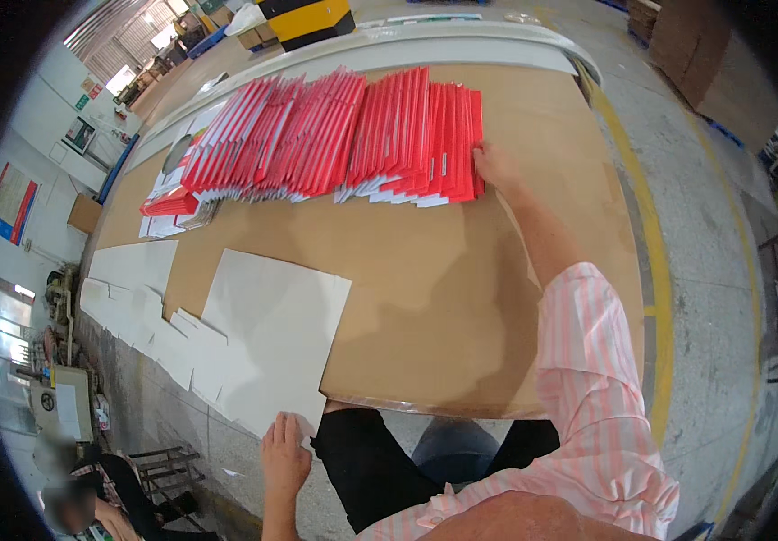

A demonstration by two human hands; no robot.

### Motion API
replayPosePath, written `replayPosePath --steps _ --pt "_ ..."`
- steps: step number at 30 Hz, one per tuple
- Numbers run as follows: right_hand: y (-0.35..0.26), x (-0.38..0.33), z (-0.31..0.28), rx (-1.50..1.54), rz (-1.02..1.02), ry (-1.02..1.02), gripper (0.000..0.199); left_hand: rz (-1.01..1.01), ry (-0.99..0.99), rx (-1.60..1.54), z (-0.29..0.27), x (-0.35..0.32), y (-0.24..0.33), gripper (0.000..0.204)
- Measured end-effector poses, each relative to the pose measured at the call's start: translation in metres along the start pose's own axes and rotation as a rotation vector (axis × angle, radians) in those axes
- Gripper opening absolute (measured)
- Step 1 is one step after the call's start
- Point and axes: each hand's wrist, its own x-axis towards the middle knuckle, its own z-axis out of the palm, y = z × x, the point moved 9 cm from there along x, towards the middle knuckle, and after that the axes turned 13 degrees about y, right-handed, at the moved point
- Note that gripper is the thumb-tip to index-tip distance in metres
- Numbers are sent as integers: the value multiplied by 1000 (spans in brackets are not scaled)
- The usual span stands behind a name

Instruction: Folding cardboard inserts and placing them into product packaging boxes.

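A long row of red-and-white flat-folded cardboard pieces [389, 126] leans in overlapping layers across the far part of the table. At its right end my right hand [494, 168] has its fingers bent around the edge of the last red piece. Near the front left lies a plain white cardboard sheet [276, 316], its near corner reaching past the table's edge. My left hand [286, 451] grips that near edge, fingertips on top; the thumb is partly hidden. More white sheets [128, 302] are fanned out to the left of it.
Brown cardboard covers the table [425, 316]. A small pile of red-and-white printed pieces [168, 198] sits at the row's left end. Behind the table stands a yellow-and-black striped block [308, 22]. A seated person [109, 496] is at lower left; tall brown cartons [718, 63] stand at right.
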Motion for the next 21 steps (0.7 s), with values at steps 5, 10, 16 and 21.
replayPosePath --steps 5,10,16,21 --pt "40 -47 -75 50 -95 174 49 -225 163 -86 -72 12 -66 23" --pt "-48 -230 -122 519 -421 -17 34 91 715 208 -199 8 -2 18" --pt "-153 -479 -267 562 -1276 463 38 689 180 -697 -118 10 205 17" --pt "-5 -433 -247 416 -505 111 19 599 -291 -841 -118 19 205 78"
